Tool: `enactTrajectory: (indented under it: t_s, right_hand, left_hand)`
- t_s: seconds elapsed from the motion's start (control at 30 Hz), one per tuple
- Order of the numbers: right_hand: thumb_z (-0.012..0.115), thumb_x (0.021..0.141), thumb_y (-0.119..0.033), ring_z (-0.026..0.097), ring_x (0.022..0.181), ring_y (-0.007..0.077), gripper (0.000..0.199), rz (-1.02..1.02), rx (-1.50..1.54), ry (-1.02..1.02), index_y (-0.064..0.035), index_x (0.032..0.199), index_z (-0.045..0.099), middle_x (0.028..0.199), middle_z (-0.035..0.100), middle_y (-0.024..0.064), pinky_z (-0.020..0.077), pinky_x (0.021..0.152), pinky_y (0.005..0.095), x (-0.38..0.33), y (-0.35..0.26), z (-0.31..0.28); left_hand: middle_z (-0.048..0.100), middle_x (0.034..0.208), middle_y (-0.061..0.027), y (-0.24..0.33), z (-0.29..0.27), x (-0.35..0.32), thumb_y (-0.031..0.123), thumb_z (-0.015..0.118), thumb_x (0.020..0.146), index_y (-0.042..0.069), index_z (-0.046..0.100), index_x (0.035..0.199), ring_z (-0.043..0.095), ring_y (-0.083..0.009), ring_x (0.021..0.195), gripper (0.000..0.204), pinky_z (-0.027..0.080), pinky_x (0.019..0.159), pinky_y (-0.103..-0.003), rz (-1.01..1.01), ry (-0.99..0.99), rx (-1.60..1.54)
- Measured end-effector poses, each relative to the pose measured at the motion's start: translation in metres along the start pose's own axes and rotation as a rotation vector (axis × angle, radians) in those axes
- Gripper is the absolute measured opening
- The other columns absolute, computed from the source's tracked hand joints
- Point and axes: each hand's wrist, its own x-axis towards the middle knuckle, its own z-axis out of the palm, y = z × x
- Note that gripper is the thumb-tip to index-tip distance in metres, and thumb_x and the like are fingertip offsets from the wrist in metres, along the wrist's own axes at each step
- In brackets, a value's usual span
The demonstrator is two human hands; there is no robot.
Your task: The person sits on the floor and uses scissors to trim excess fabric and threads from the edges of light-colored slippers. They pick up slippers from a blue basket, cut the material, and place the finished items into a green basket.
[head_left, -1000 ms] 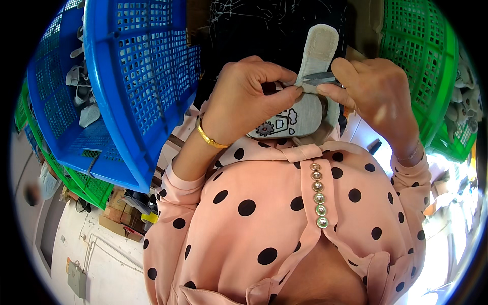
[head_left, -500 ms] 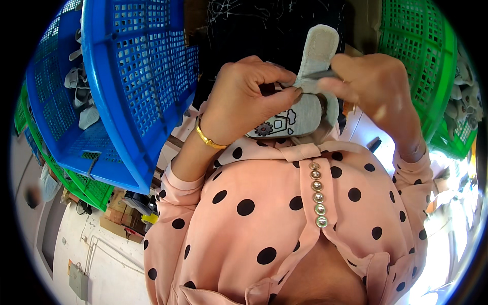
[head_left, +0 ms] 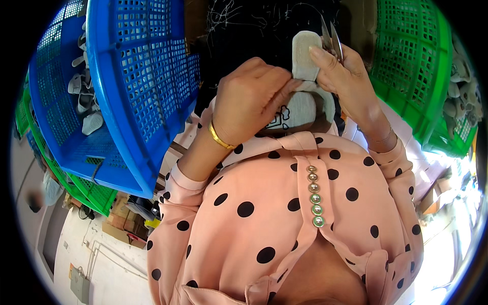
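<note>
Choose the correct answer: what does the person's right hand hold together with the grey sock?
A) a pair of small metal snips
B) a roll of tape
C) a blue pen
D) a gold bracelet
A: the right hand grips the grey sock, and two thin metal blades of small snips stick up beside its fingers.

A dark work surface (head_left: 244, 30) is seen ahead, strewn with pale thread scraps (head_left: 229, 15). Its left edge is covered by a blue mesh basket (head_left: 147, 91), its right edge by a green mesh basket (head_left: 412, 66). Grey pieces (head_left: 84, 96) are heaped beyond the blue one.
</note>
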Motion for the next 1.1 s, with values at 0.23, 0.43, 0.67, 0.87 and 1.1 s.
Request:
enactTrajectory:
  t_s: [0.23,0.43,0.67,0.87,1.1]
  right_hand:
    - [0.057,0.099,-0.030,0.028,0.054,0.0000,0.025,0.016,0.209,-0.025,-0.0051,0.101,0.059,0.065,0.037,-0.0101,0.0234,0.047,0.0187,0.004,0.012,-0.013]
    - [0.058,0.098,-0.030,0.032,0.056,-0.0006,0.027,-0.064,0.022,0.059,-0.0034,0.100,0.061,0.065,0.042,-0.0097,0.0266,0.048,0.0180,0.005,-0.003,0.002]
    - [0.060,0.098,-0.030,0.034,0.057,-0.0012,0.026,-0.240,0.026,0.140,-0.0039,0.098,0.061,0.066,0.043,-0.0096,0.0280,0.049,0.0169,0.015,-0.025,0.004]
    - [0.060,0.097,-0.030,0.038,0.058,-0.0013,0.027,-0.342,-0.019,0.141,-0.0034,0.097,0.061,0.065,0.044,-0.0096,0.0314,0.050,0.0167,0.025,-0.040,0.011]
    - [0.060,0.097,-0.028,0.050,0.061,0.0029,0.027,-0.551,-0.319,0.211,-0.0009,0.098,0.061,0.068,0.056,0.0015,0.0423,0.056,0.0198,0.035,-0.063,0.015]
  left_hand:
    - [0.068,0.088,-0.0081,-0.034,0.001,-0.001,0.014,0.064,0.091,0.005,0.064,0.098,0.064,-0.0202,0.077,0.012,0.050,0.067,-0.029,-0.342,0.424,-0.225]
    - [0.066,0.079,-0.0104,-0.009,0.010,0.007,0.013,0.075,0.077,0.003,0.067,0.095,0.062,-0.0286,0.076,0.022,0.052,0.067,-0.035,-0.009,0.137,-0.067]
    - [0.067,0.084,-0.0111,-0.004,-0.011,0.026,0.003,0.069,0.081,0.001,0.066,0.100,0.065,-0.0258,0.076,0.020,0.053,0.066,-0.032,-0.106,0.187,-0.297]
    - [0.068,0.088,-0.0096,-0.003,-0.025,0.026,0.008,0.072,0.081,0.003,0.067,0.102,0.065,-0.0224,0.077,0.023,0.053,0.067,-0.030,-0.198,0.181,-0.400]
    - [0.066,0.078,-0.0069,-0.006,-0.024,0.050,0.008,0.074,0.070,0.005,0.067,0.089,0.062,-0.0258,0.072,0.020,0.051,0.062,-0.033,0.069,0.462,0.142]
